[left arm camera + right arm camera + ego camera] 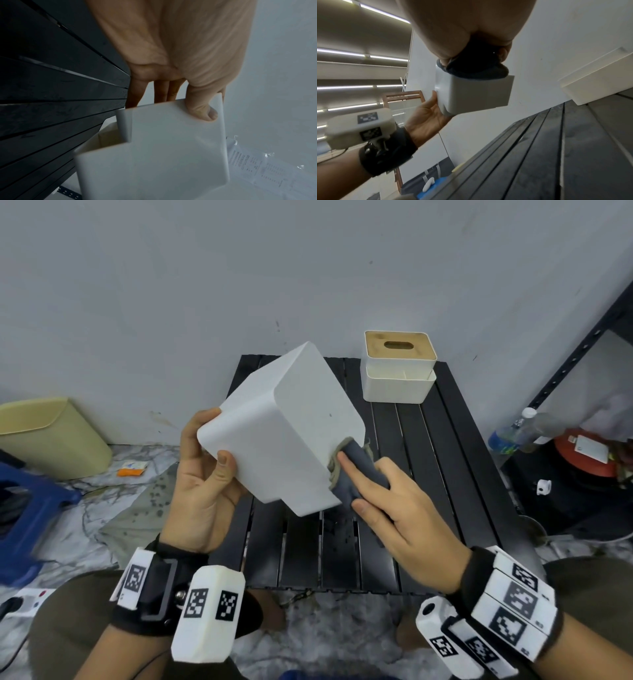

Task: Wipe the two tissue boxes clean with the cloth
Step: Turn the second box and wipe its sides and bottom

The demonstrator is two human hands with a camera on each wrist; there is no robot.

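Black slatted table point(428, 474): cream tissue box with wooden lid point(399, 368) at far edge. White tissue box point(287, 422) held tilted above table; left hand point(202, 484) grip clamps its near end. Right hand point(394, 501) grip presses grey cloth point(356, 467) against its lower right edge.

Black slatted counter point(428, 474) against plain grey wall point(205, 285). Marbled floor point(85, 508). Beige bin point(51, 436) and blue stool point(30, 508) left, dark metal shelf point(582, 344) right.
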